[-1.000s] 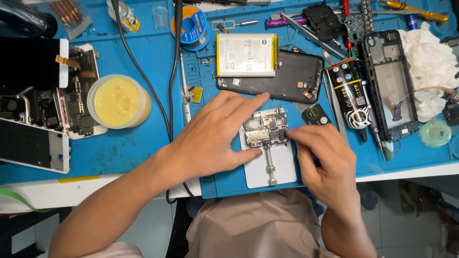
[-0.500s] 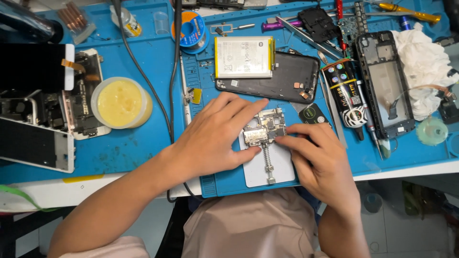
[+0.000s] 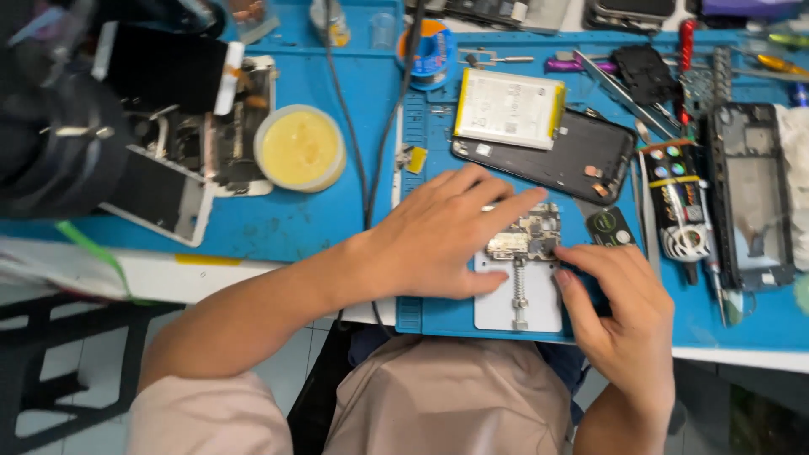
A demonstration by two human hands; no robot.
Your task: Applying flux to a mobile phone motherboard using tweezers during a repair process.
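Two bare hands meet over a small circuit board (image 3: 524, 238) clamped at the top of a white holder plate (image 3: 517, 295), which lies on the blue work mat (image 3: 438, 135) at the bench's near edge. The left hand (image 3: 438, 236) lies flat and open, fingers spread, its fingertips touching the board's upper left edge. The right hand (image 3: 619, 303) is loosely curled, thumb and forefinger resting at the board's right corner and the plate's side; whether they pinch anything cannot be told.

Just beyond the board lies a black phone back cover (image 3: 581, 160) with a white battery (image 3: 508, 108) overlapping its left end. Well to the left, a round tub (image 3: 300, 148) holds yellow paste. At the far right, a black phone frame (image 3: 750, 194) sits open.

Compared with half a second ago, both hands remain on the board, with the right hand's fingers shifted slightly closer to its corner.
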